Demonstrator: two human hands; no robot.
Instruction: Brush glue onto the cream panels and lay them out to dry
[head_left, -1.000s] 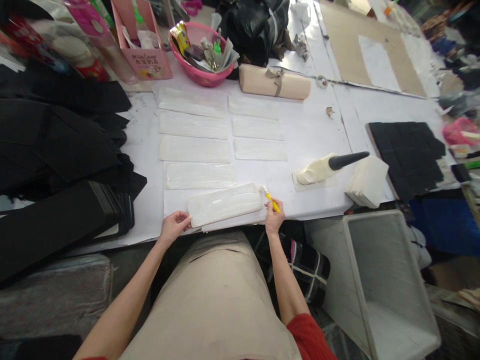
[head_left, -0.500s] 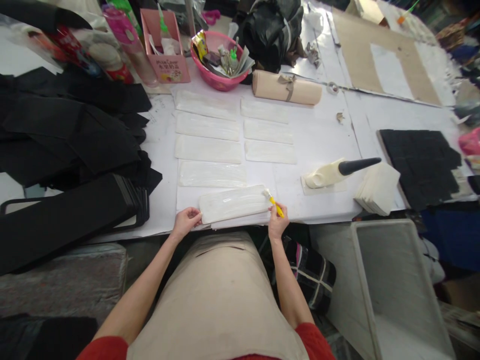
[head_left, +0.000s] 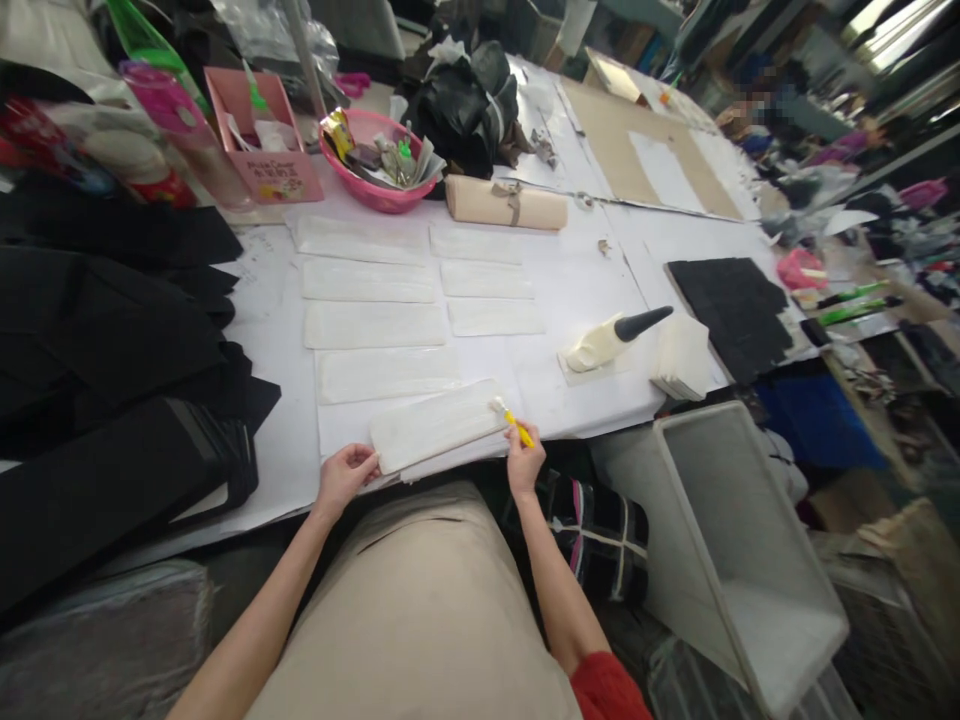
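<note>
A white rectangular strip (head_left: 435, 425) lies tilted at the front edge of the table, its near left corner pinched by my left hand (head_left: 347, 477). My right hand (head_left: 525, 462) is closed round the yellow handle of a small brush (head_left: 517, 428). The white-coated bristles touch the strip's right end. Behind lie several similar white strips in two columns, among them a strip with a glossy coat (head_left: 386, 375). To the right, a cream bottle with a black nozzle (head_left: 600, 343) lies on its side on a small pale sheet.
Black cut pieces (head_left: 97, 310) are heaped on the left. A pink basin (head_left: 382, 200) of small items and a tied beige roll (head_left: 502, 203) stand at the back. White pieces (head_left: 681, 355) are stacked at right, near a black stack (head_left: 731, 310). A grey bin (head_left: 675, 530) sits below the table.
The camera view has swung to the right, so everything on the table appears shifted left. My left hand still pinches the strip, and the brush stays at its right end.
</note>
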